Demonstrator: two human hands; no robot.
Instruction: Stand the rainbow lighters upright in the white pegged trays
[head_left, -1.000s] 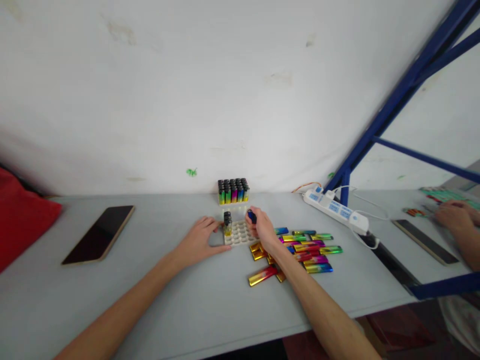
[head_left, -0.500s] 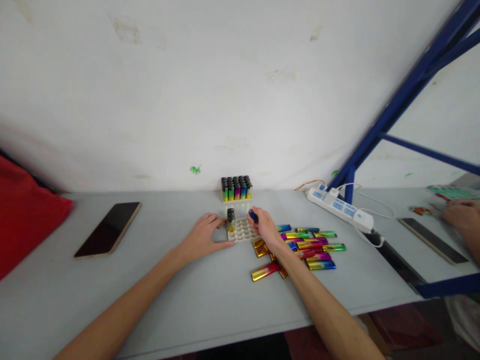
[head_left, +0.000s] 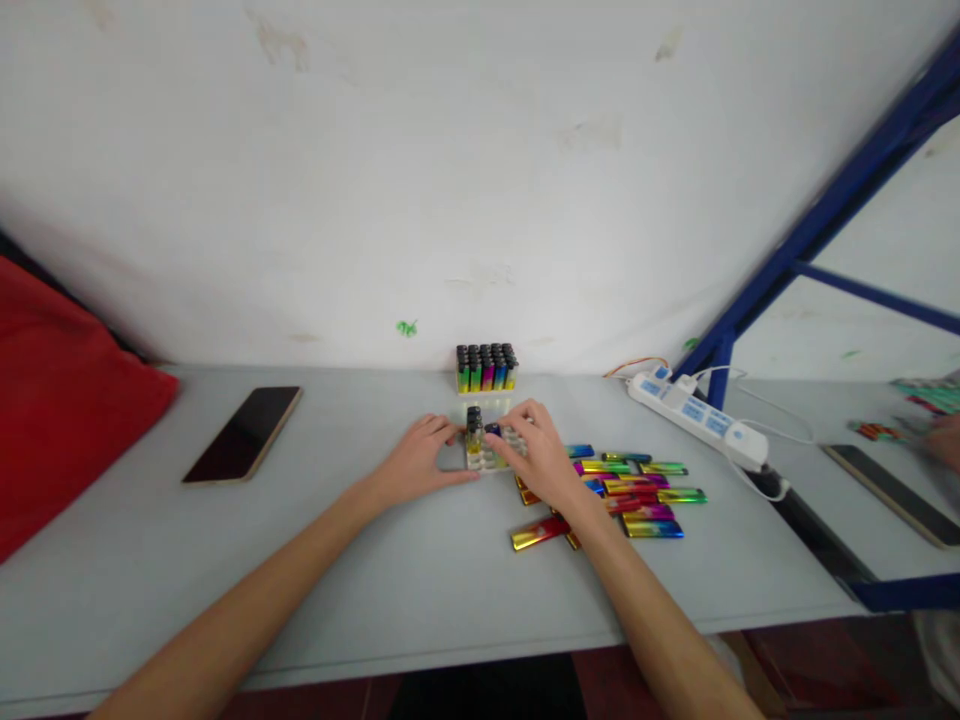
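Note:
A white tray with holes (head_left: 487, 464) lies on the grey table, and a few black-topped lighters (head_left: 474, 430) stand in its left column. My left hand (head_left: 421, 460) rests at the tray's left side, thumb and fingers apart, holding nothing. Over the tray, my right hand (head_left: 536, 450) grips a dark blue-topped lighter (head_left: 493, 431) upright beside the standing ones; its lower end is hard to make out. Behind, a full tray of lighters (head_left: 487, 370) stands near the wall. Loose shiny multicoloured lighters (head_left: 630, 490) lie in a pile to the right, partly behind my right forearm.
On the left are a phone (head_left: 244, 435) and a red cloth item (head_left: 67, 400). A white power strip (head_left: 697, 420) with cables lies at the right, beside a blue metal frame (head_left: 757, 285). Beyond it are another phone (head_left: 892, 490) and a person's hand (head_left: 946, 440).
My right hand has brought its lighter left and turned it upright over the tray, beside the standing ones. The whole view has shifted slightly.

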